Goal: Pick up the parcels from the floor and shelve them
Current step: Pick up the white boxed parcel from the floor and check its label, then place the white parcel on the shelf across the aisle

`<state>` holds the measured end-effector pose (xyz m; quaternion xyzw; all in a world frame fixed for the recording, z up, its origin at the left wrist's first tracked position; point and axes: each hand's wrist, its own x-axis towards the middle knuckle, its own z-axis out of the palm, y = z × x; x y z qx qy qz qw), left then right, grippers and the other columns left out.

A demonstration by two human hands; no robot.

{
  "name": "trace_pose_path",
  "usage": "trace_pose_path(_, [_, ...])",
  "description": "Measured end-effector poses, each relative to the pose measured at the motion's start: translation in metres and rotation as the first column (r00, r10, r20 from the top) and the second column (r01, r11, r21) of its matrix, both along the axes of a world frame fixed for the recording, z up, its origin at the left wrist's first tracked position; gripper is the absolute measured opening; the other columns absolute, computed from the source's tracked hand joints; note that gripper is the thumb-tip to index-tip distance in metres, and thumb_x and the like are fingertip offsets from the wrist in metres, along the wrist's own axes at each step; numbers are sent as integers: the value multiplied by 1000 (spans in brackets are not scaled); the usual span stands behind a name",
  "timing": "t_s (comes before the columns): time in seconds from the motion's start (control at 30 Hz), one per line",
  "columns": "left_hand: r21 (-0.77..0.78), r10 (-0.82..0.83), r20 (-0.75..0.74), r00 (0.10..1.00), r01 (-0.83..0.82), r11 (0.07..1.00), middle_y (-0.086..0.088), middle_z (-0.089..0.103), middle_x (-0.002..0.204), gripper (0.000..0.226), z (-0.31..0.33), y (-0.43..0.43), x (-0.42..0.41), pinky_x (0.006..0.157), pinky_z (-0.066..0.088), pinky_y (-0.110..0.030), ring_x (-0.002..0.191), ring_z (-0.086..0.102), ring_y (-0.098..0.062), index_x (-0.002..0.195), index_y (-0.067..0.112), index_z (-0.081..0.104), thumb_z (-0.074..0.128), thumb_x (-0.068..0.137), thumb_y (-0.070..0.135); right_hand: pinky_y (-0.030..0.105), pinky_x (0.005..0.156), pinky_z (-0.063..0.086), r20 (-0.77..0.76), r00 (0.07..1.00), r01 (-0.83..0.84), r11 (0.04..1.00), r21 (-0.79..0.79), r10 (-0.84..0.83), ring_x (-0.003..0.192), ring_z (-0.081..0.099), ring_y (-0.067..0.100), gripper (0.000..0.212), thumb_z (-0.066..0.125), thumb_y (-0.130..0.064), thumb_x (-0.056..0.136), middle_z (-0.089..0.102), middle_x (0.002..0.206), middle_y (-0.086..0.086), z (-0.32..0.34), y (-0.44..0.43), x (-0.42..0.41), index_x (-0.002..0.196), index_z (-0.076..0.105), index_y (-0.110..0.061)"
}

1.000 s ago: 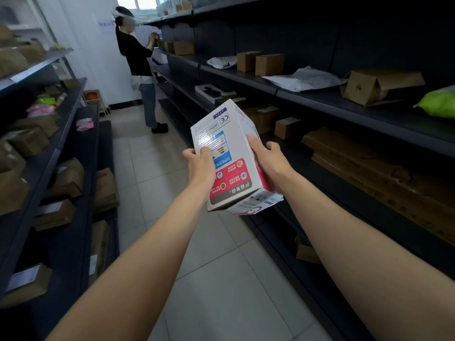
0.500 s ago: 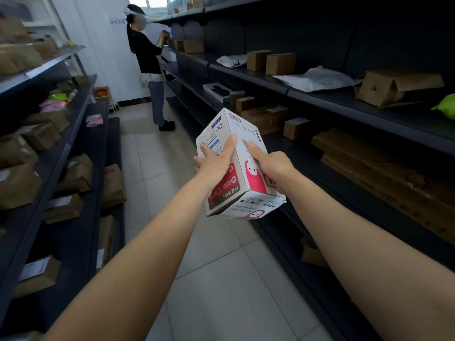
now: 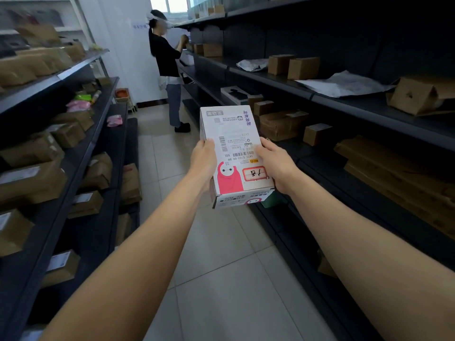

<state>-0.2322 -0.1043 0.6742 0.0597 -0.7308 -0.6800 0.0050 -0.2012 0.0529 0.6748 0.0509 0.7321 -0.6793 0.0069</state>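
Observation:
A white parcel box [image 3: 234, 148] with a pink cartoon figure, barcodes and a shipping label is held out in front of me over the aisle, its labelled face turned up. My left hand [image 3: 203, 163] grips its left side. My right hand [image 3: 275, 163] grips its right side, thumb on the top face. The dark right-hand shelves [image 3: 344, 102] run beside the box and carry several brown cartons [image 3: 302, 67].
Dark shelves on the left [image 3: 73, 153] are packed with brown parcels. Another person [image 3: 167, 70] stands at the far end of the tiled aisle [image 3: 221, 267], facing the right-hand shelves. White plastic mailers [image 3: 344, 83] and flat cardboard [image 3: 394, 168] lie on the right shelves.
Both hands have turned the box so its labelled face now points up, and shifted to grip its two sides. The view has swung slightly right and down the aisle.

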Motion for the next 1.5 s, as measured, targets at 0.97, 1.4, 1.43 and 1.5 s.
trace_pose_path(0.97, [102,607,-378,699,-620,778,-3,59,134,50,44,-118,24,93,57,-39,114,64,-18,147,22,36,52,100,17,23,64,60,-394,794,-566,800,-199,464,86,73,5,38,44,-16,103,67,110,-17,27,-168,-87,131,44,-41])
trace_pose_path(1.4, [71,687,-479,546,-756,651,0,68,125,37,80,-160,43,89,59,-41,104,71,-18,136,30,47,49,101,18,30,78,61,-483,566,-814,543,-204,668,101,72,11,43,41,-19,104,67,124,-12,56,-234,-101,143,43,-37])
trace_pose_path(1.43, [74,690,-486,537,-761,645,0,69,124,34,83,-166,42,91,58,-43,104,71,-18,131,34,49,49,101,18,28,77,61,-488,548,-829,521,-205,679,101,72,11,43,40,-20,104,67,124,-11,59,-242,-104,143,42,-38])
trace_pose_path(1.5, [84,692,-502,518,-768,635,2,69,124,30,89,-183,38,93,58,-44,106,71,-18,124,39,50,48,102,19,27,76,60,-508,509,-853,486,-189,695,101,71,9,41,40,-21,104,68,121,-15,69,-262,-113,136,46,-45])
